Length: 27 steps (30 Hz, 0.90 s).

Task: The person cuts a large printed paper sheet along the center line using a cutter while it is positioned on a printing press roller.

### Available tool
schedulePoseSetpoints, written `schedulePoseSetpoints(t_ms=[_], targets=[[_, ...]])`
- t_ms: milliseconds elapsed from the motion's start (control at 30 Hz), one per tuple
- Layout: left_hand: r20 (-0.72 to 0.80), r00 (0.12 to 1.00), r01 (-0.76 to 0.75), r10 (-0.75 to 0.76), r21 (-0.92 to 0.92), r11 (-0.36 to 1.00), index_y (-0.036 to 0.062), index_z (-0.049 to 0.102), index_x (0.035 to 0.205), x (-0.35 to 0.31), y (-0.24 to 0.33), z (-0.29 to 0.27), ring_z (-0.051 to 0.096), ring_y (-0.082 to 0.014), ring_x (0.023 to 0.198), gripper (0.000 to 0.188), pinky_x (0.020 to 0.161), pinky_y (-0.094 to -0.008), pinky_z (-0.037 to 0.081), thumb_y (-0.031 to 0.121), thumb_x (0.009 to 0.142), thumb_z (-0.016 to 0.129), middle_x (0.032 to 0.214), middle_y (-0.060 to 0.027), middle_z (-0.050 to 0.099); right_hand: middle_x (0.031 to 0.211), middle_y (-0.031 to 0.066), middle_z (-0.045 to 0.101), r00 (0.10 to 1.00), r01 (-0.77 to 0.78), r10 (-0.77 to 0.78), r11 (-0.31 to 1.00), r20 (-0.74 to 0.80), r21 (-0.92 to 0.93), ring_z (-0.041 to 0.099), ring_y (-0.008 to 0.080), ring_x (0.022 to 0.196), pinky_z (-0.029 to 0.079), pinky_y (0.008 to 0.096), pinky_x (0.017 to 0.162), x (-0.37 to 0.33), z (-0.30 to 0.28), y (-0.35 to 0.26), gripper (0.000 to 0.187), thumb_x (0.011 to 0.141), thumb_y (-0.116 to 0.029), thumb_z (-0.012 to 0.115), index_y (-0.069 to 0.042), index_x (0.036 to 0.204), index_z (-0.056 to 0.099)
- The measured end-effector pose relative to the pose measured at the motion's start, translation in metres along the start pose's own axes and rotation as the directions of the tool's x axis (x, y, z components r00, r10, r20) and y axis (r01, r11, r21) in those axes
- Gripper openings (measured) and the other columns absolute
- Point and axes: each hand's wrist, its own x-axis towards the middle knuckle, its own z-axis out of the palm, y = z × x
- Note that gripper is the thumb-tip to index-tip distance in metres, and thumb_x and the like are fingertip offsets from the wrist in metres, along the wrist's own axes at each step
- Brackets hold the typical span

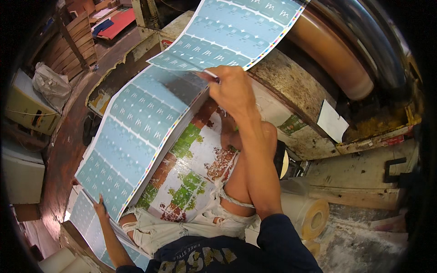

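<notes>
A long teal and light-blue printed sheet (pixel 120 136) lies on a stack, slanting from lower left toward the middle. My left hand (pixel 101 210) grips its near left end, one digit on top and the rest hidden below. My right hand (pixel 233 91) is closed at its far right corner, with a slim pale thing (pixel 211 73) showing at the fingers; whether this is a paper edge or a tool I cannot tell. Just beyond, another printed sheet (pixel 218 36) runs up to the rollers, its near edge over the far end of the first. More printed sheets (pixel 86 223) show beneath my left hand.
A brown roller (pixel 337 54) and a dark shiny roller (pixel 378 41) stand at the far right behind a worn machine ledge (pixel 291 77). A patterned green and brown surface (pixel 186 168) lies before my legs. Clear film rolls (pixel 314 218) sit at right. A white bag (pixel 51 86) is at left.
</notes>
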Motion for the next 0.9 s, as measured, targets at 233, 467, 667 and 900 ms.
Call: schedulePoseSetpoints(t_ms=[233, 467, 667, 900], targets=[[-0.047, 0.857, -0.229, 0.514, 0.858, 0.460, -0.0074, 0.045, 0.134, -0.032, 0.107, 0.196, 0.057, -0.0328, 0.113, 0.067, 0.101, -0.0406, 0.042, 0.024, 0.084, 0.075, 0.128, -0.0211, 0.056, 0.077, 0.0229, 0.067, 0.984, -0.077, 0.082, 0.996, 0.161, -0.036, 0.066, 0.0392, 0.072, 0.054, 0.0431, 0.070, -0.006, -0.012, 0.003, 0.020, 0.076, -0.007, 0.064, -0.009, 0.092, 0.076], [0.504, 0.610, -0.789, 0.611, 0.462, 0.405, 0.0054, 0.055, 0.130, -0.089, 0.136, 0.311, 0.043, -0.0390, 0.131, 0.064, 0.111, -0.0463, 0.034, 0.026, 0.076, 0.081, 0.136, -0.0205, 0.051, 0.076, 0.0225, 0.067, 0.939, -0.072, 0.002, 0.979, 0.343, 0.190, 0.067, 0.0380, 0.071, 0.053, 0.0425, 0.067, -0.004, 0.000, -0.031, 0.019, 0.080, -0.018, 0.070, -0.006, 0.093, 0.076], [0.695, 0.611, -0.782, 0.380, 0.605, 0.150, 0.0184, 0.048, 0.143, -0.112, 0.145, 0.400, 0.028, -0.0427, 0.141, 0.078, 0.109, -0.0582, 0.034, 0.044, 0.075, 0.077, 0.154, -0.0206, 0.031, 0.068, 0.0187, 0.067, 0.886, -0.213, 0.070, 0.939, 0.458, 0.270, 0.062, 0.0216, 0.056, 0.047, 0.0335, 0.057, -0.010, -0.016, -0.032, 0.022, 0.080, -0.023, 0.074, -0.007, 0.095, 0.076], [0.735, 0.627, -0.779, 0.260, 0.603, 0.173, 0.0156, 0.050, 0.141, -0.100, 0.162, 0.426, 0.034, -0.0395, 0.139, 0.065, 0.105, -0.0594, 0.039, 0.034, 0.082, 0.071, 0.152, -0.0204, 0.035, 0.061, 0.0181, 0.065, 0.858, -0.207, 0.008, 0.921, 0.514, 0.331, 0.057, 0.0172, 0.052, 0.045, 0.0343, 0.053, -0.010, -0.023, -0.031, 0.022, 0.080, -0.023, 0.074, -0.004, 0.090, 0.076]])
